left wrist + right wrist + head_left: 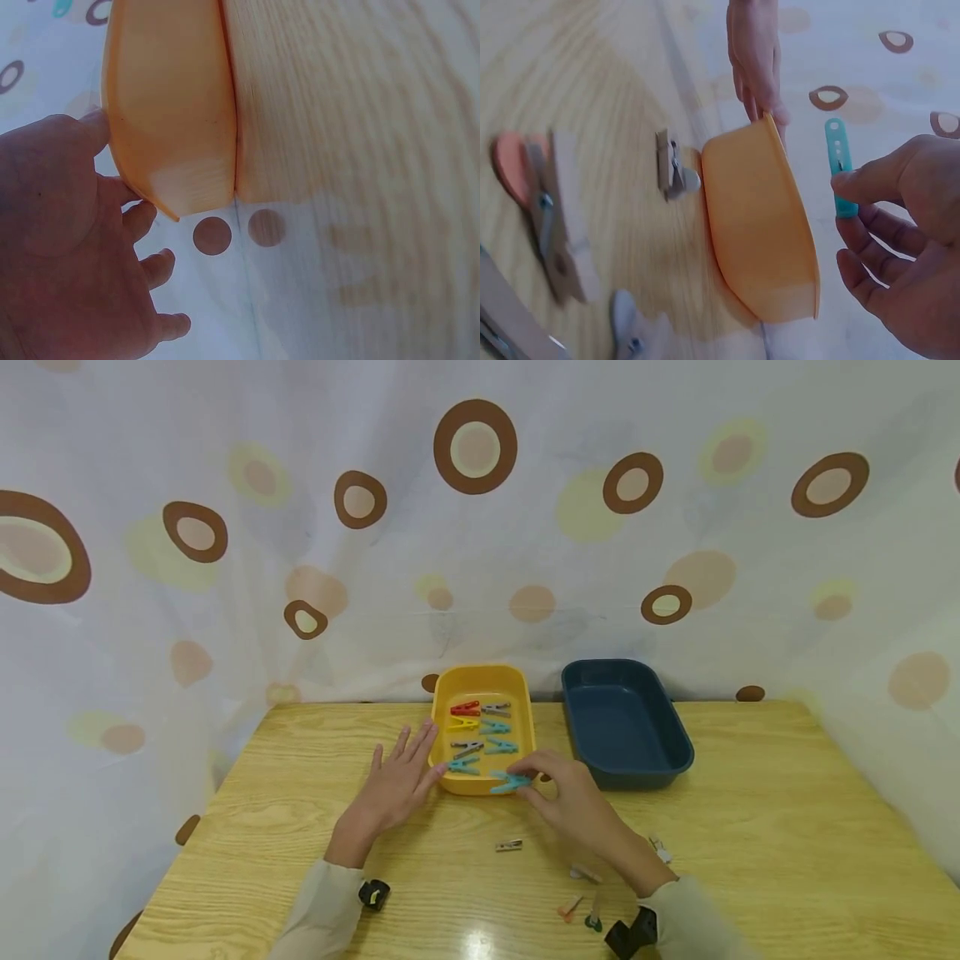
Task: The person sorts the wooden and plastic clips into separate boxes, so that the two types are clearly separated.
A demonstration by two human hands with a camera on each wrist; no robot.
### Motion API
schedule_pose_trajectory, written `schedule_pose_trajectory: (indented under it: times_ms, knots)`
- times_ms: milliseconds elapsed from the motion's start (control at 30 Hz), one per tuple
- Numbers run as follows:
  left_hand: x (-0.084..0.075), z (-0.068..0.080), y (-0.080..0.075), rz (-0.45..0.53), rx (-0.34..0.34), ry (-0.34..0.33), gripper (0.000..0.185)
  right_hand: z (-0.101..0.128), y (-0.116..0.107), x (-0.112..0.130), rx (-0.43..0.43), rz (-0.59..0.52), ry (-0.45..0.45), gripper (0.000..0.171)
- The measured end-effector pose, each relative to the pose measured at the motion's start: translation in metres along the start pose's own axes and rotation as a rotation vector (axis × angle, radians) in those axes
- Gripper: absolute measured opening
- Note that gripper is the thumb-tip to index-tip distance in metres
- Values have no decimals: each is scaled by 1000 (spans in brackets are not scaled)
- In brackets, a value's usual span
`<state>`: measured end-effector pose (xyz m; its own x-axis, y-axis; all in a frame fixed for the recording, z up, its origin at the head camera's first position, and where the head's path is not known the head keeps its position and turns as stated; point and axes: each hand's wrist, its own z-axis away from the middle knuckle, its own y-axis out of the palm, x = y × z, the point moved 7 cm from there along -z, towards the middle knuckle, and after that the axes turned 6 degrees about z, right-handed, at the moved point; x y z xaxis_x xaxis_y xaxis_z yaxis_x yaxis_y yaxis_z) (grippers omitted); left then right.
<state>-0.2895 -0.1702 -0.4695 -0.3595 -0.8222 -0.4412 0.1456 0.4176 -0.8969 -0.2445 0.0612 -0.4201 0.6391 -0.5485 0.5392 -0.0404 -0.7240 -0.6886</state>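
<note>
One light, stiff blue peg (510, 782), pinched in the right hand (577, 802) over the yellow tray's (525, 693) near rim at frame centre, likely handles best by its tail, while the flat, open-fingered left hand (397, 781) steadies the tray.

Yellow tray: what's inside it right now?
The yellow tray holds clothespins in two columns: red, yellow, grey and blue ones. The right hand pinches a blue clothespin at the near rim, hiding that corner's floor.

Staged tabletop set-up — wooden table (750, 793), spotted curtain (225, 485) backdrop
</note>
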Motion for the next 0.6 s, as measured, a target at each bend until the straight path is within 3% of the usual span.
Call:
schedule_pose_trajectory:
  times_ms: [133,600]
  knots:
    - [-1,0,0,1,-3,3,69,-7,-4,-12,-43,28,16,28]
    - [0,0,2,-5,-4,6,70,-33,10,-36,30,61,61,20]
